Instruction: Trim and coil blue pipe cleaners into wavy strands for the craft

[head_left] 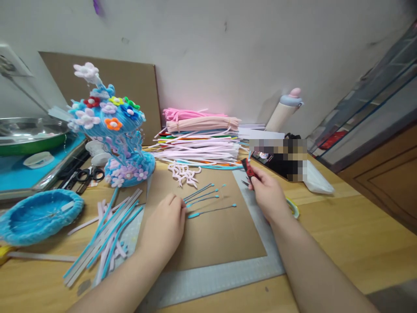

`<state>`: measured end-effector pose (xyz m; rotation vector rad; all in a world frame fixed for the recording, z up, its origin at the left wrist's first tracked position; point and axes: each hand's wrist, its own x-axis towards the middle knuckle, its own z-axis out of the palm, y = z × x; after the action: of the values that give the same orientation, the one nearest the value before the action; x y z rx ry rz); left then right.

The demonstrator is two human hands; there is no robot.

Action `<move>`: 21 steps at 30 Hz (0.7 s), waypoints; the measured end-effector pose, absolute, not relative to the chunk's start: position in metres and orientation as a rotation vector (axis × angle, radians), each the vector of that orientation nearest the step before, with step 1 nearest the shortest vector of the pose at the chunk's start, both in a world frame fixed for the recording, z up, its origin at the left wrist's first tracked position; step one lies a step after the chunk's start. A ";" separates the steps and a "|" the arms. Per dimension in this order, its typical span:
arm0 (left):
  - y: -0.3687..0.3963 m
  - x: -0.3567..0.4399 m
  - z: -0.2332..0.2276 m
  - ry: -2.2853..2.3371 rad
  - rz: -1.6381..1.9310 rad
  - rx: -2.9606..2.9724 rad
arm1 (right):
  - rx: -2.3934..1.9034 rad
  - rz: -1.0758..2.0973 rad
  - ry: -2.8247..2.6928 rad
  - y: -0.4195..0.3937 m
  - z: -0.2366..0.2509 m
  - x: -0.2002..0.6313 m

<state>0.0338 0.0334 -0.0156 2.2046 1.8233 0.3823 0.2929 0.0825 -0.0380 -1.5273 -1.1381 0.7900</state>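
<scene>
**Four blue stems, one pair of snips**

Four blue-tipped wire stems (pixel 208 201) lie fanned on a brown card sheet (pixel 215 230) at the middle of the wooden table (pixel 342 226). The left hand (pixel 166 226) rests on their near ends, fingers curled together and pressing them to the card. To the right, the right hand (pixel 267 195) pinches one red-handled cutter (pixel 249 169), fingers closed round its grip. One blue pipe-cleaner sculpture (pixel 114 139) stands far left; one black pair of scissors (pixel 87 176) lies beside it.
</scene>
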 end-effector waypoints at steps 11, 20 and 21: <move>0.005 0.013 -0.004 1.262 0.920 0.897 | -0.846 1.817 -0.579 0.028 -0.009 0.234; -0.006 0.024 0.004 1.286 0.952 0.817 | -1.144 1.395 -1.687 -0.005 -0.030 0.197; -0.008 0.024 0.004 1.302 0.966 0.851 | -1.165 1.334 -1.734 -0.005 -0.028 0.197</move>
<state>0.0241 -0.0077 0.0037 0.8507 1.3018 0.9665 0.1968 -0.0053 -0.0284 -1.1647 -1.7343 1.3338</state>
